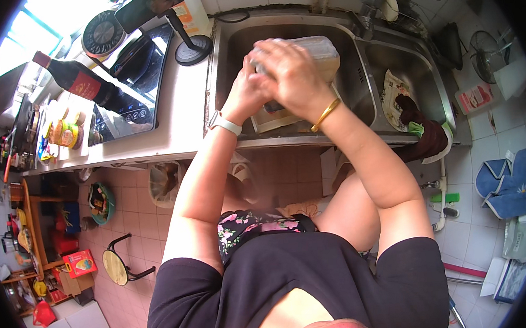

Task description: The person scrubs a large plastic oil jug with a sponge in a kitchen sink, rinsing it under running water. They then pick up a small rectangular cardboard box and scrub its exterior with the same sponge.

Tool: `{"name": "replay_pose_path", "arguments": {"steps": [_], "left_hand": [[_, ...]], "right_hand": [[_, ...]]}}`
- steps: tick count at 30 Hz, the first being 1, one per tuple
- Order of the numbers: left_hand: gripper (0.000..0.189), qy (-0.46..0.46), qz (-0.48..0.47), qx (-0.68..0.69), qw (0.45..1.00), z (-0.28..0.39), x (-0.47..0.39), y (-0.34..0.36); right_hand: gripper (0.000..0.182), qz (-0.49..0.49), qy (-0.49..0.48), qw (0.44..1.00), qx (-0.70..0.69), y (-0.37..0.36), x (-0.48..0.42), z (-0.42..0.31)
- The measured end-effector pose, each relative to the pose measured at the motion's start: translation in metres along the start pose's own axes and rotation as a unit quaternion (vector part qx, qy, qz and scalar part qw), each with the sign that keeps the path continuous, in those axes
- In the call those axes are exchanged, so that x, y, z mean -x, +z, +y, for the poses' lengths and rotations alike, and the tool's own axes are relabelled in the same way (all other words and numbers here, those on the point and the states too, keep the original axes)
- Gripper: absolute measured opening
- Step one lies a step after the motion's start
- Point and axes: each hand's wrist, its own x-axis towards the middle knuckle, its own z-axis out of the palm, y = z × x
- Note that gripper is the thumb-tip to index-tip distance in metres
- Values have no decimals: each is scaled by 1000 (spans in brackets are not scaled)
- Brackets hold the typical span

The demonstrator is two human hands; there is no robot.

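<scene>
Above the left basin of a stainless steel double sink (224, 52), my left hand (251, 89) and my right hand (291, 73) meet, fingers overlapping and blurred. Just behind them is a clear plastic container (324, 52) with pale contents; whether a hand grips it cannot be told. A light-coloured rectangular tray or board (267, 125) lies below the hands in the basin, partly hidden by them. The palms are turned away from view, so anything between them is hidden.
A patterned cloth (393, 95) lies in the right basin, with a dark cloth (426, 143) over the front edge. On the left counter are a phone stand (193, 50), an induction cooktop (122, 116), a dark wine bottle (79, 83) and jars (64, 132). The faucet (367, 17) stands behind.
</scene>
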Motion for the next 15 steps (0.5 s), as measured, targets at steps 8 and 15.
{"name": "replay_pose_path", "arguments": {"steps": [8, 15], "left_hand": [[99, -60, 1, 29, 998, 32, -1, -5], [50, 41, -17, 104, 994, -3, 3, -3]], "right_hand": [[49, -9, 112, 987, 114, -25, 16, 54], [57, -49, -15, 997, 64, 2, 15, -26]]}}
